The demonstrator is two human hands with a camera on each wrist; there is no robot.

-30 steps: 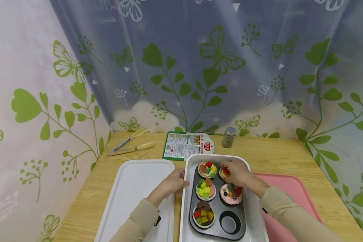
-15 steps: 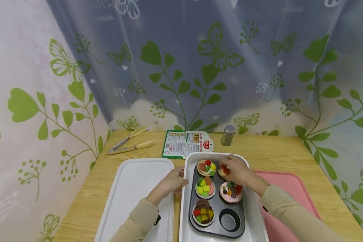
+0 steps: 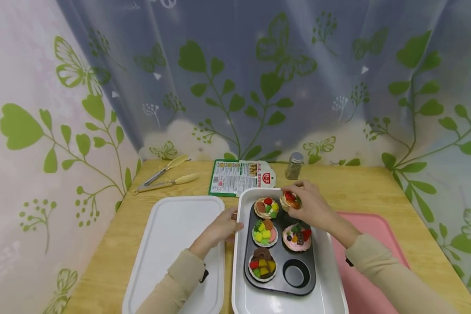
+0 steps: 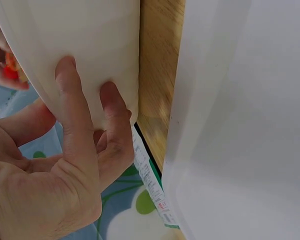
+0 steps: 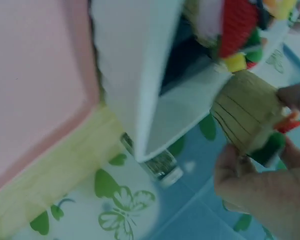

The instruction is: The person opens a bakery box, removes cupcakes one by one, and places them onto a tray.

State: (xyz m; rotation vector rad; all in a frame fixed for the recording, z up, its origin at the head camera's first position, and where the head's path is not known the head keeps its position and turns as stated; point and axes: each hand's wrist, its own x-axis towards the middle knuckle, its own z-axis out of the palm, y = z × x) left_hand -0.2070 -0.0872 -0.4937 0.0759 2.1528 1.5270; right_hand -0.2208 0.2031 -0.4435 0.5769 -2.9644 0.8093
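In the head view a dark muffin tin point(image 3: 279, 257) lies inside a deep white tub point(image 3: 331, 274). Several cupcakes with coloured toppings sit in its cups, among them a pink-creamed one point(image 3: 296, 237) and a chocolate one point(image 3: 262, 267). The near right cup point(image 3: 296, 273) is bare. My right hand point(image 3: 314, 208) pinches a cupcake with red topping point(image 3: 288, 200), raised above the tin's far right cup. Its ridged tan side point(image 5: 247, 107) shows tilted in the right wrist view. My left hand point(image 4: 65, 160) grips the tub's left wall, fingers against the outside, thumb at the rim.
A white tray point(image 3: 176, 253) lies left of the tub, and a pink tray point(image 3: 370, 244) lies to its right, partly under my forearm. Tongs point(image 3: 166, 178), a printed food packet point(image 3: 241, 179) and a small spice jar point(image 3: 295, 165) stand along the back by the curtain.
My right hand has lifted the red-topped cupcake up out of its cup. My left hand keeps its hold on the tub. The head view has tilted down slightly.
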